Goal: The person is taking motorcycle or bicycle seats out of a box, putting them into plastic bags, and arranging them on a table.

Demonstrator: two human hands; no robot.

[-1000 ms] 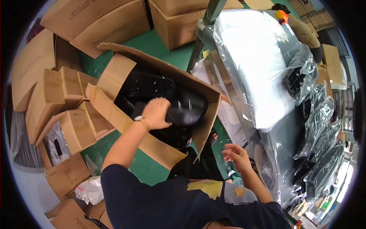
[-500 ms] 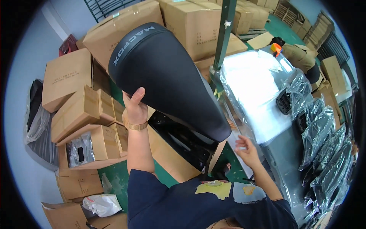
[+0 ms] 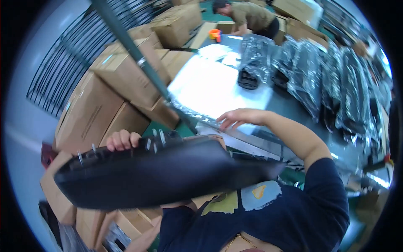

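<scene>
Your left hand grasps a long black seat, its fingers curled over the upper edge toward the broad end; the thumb is too hard to make out to place. The seat is held up in front of your chest, turned on its side, its smooth face toward you and its narrow end, blurred, pointing to your right. Metal bolts stand out from the far side, near your fingers. Your right hand is empty, the fingers loosely bent and spread a little, over the near edge of the table, beside a glossy stack of plastic sheets; whether the fingertips touch it, you cannot tell. Farther right on the table lie dark pieces in clear plastic wrap, and at the far end sits an orange object, near a bending co-worker. Brown cartons pile up to your left, behind a green post.
</scene>
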